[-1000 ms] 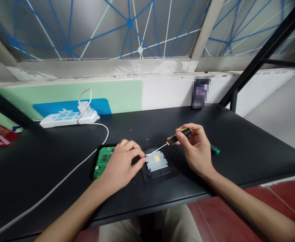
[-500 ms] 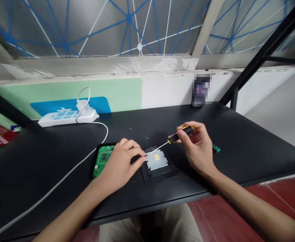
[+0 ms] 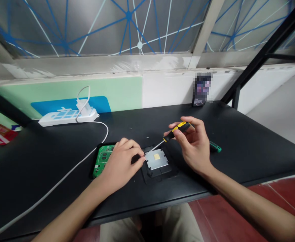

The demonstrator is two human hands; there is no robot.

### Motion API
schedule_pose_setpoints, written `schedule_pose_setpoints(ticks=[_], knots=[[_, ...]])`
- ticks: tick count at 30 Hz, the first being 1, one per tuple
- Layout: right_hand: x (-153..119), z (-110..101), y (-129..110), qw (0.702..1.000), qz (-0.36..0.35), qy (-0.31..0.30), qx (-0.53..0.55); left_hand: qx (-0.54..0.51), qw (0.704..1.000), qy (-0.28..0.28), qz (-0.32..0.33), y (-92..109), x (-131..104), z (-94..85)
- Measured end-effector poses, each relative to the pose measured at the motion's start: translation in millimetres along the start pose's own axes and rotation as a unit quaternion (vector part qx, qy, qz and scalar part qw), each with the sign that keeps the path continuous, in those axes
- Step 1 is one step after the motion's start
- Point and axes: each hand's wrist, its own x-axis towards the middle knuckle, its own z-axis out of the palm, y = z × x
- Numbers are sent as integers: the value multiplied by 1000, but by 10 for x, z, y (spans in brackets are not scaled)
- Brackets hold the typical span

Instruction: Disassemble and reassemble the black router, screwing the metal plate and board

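Observation:
A yellow-and-black screwdriver (image 3: 171, 133) is in my right hand (image 3: 197, 148), its shaft slanting down to the left. The tip is at the upper left corner of a silver metal plate (image 3: 158, 164) with a small cream pad. This plate sits in a black plastic housing (image 3: 159, 173) on the table. My left hand (image 3: 122, 164) has thumb and forefinger pinched together by the screwdriver tip; what is between them is too small to make out. Partly under that hand lies a green circuit board (image 3: 102, 158) in a black case.
Small screws (image 3: 147, 137) lie on the black table (image 3: 137, 208) behind the housing. To the right is a green-handled tool (image 3: 216, 147). A white power strip (image 3: 64, 117) with a cable (image 3: 81, 161) occupies the left. One dark box (image 3: 200, 97) leans against the wall.
My right hand has shifted slightly left and up, the screwdriver handle now tilted more steeply and the fingers more spread around it. More of the green-handled tool shows. My left hand stays put.

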Motion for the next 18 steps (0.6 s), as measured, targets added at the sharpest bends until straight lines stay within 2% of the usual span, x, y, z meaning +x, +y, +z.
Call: schedule_pose_setpoints(ticks=[3, 6, 9, 13, 18], knots=[[129, 66, 23, 1000, -22, -7, -6, 3, 1000, 1, -19, 19, 0, -16], [307, 127, 72, 996, -82, -23, 8, 13, 999, 6, -33, 24, 1, -49], [430, 187, 112, 991, -125, -46, 12, 22, 1000, -10, -13, 7, -4, -90], [403, 243, 146, 987, -141, -77, 24, 43, 996, -43, 68, -7, -19, -151], [282, 250, 183, 986, -135, -95, 26, 73, 991, -73, 90, 25, -35, -212]])
